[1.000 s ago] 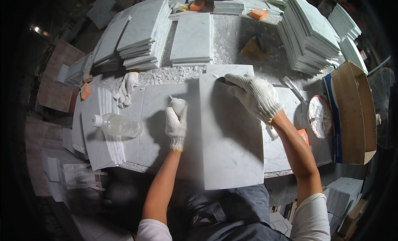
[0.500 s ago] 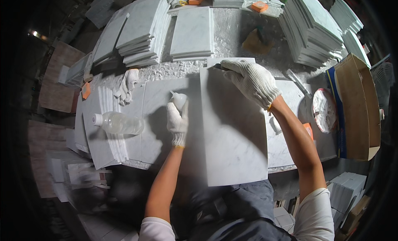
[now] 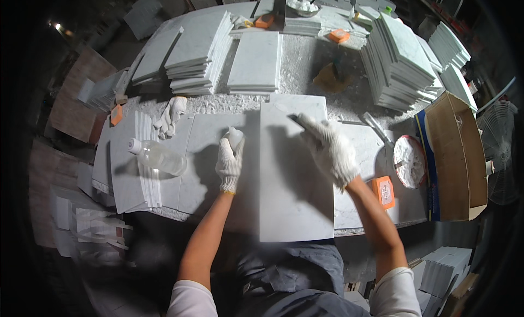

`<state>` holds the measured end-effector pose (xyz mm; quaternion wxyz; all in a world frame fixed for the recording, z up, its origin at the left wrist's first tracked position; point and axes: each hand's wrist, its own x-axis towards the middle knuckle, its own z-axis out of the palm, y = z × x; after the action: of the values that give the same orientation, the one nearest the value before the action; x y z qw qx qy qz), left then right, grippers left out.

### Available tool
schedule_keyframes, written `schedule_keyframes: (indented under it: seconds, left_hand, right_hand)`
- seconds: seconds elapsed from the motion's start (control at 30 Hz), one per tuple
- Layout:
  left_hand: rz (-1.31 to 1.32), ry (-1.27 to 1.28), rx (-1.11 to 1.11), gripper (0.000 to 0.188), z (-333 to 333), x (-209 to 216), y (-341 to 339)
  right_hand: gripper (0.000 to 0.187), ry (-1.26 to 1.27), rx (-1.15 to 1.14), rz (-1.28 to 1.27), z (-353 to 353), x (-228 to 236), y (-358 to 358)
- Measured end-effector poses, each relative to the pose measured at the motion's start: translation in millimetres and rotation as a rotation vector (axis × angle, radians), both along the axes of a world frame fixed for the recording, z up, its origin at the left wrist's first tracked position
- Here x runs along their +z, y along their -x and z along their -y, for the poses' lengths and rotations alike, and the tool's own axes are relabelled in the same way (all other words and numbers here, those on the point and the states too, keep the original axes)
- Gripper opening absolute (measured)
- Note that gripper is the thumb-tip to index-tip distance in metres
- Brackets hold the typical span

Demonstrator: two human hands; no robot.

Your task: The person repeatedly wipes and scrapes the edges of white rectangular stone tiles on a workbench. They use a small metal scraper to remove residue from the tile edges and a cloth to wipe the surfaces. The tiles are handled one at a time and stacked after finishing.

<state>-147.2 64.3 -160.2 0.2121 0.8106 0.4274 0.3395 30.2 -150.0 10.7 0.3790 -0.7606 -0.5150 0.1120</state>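
Observation:
My left hand (image 3: 229, 165), in a white knit glove, is closed around a small translucent white squeeze bottle (image 3: 235, 135) above the tiles left of centre. In front of me lies a long white marble tile (image 3: 295, 219), raised over the others, its near end reaching past the table's edge. Over this tile my right hand (image 3: 330, 153), gloved too, grips a thin, dark, flat blade (image 3: 295, 119) that looks like a scraper. Its handle is hidden in the fingers. A large clear bottle (image 3: 162, 156) with a white cap lies on its side at the left.
Stacks of marble tiles stand at back left (image 3: 196, 47) and back right (image 3: 401, 41). At the right are a cardboard box (image 3: 458, 159), a dish of white paste (image 3: 409, 161) and an orange box (image 3: 383, 192). A bowl (image 3: 303, 8) sits far back; a crumpled glove (image 3: 172, 117) lies left.
My right hand has come nearer to me over the tile, and the dark blade now shows more. The left hand still holds the squeeze bottle. My view has tilted, bringing the far bowl in.

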Motion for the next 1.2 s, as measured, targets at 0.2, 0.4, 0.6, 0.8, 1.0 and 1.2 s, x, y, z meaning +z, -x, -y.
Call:
schedule_keyframes:
  seconds: [0.2, 0.4, 0.6, 0.8, 1.0, 1.2]
  left_hand:
    - [0.071, 0.038, -0.107, 0.048, 1.4, 41.3, -8.8]
    - [-0.156, -0.353, -0.181, 0.049, -2.4, 109.4, -31.3]
    - [-0.482, -0.764, -0.102, 0.038, 3.2, 128.1, -49.0]
    - [-0.701, -0.740, -0.037, 0.029, 21.2, 145.3, -54.6]
    - [-0.789, -0.736, -0.003, 0.017, 27.5, 156.1, -59.3]
    - [-0.758, -0.801, -0.028, 0.011, 26.9, 158.1, -61.7]
  right_hand:
    - [0.043, -0.051, -0.009, -0.246, 32.0, 0.8, 41.5]
    - [0.044, -0.112, -0.071, -0.160, 37.9, -8.8, 50.1]
    - [0.044, -0.154, -0.100, -0.098, 39.6, -20.9, 49.0]
    - [0.042, -0.154, -0.111, -0.059, 40.2, -24.4, 47.2]
    - [0.034, -0.163, -0.114, -0.067, 41.5, -19.2, 47.5]
    - [0.032, -0.133, -0.127, -0.053, 42.6, -13.1, 48.3]
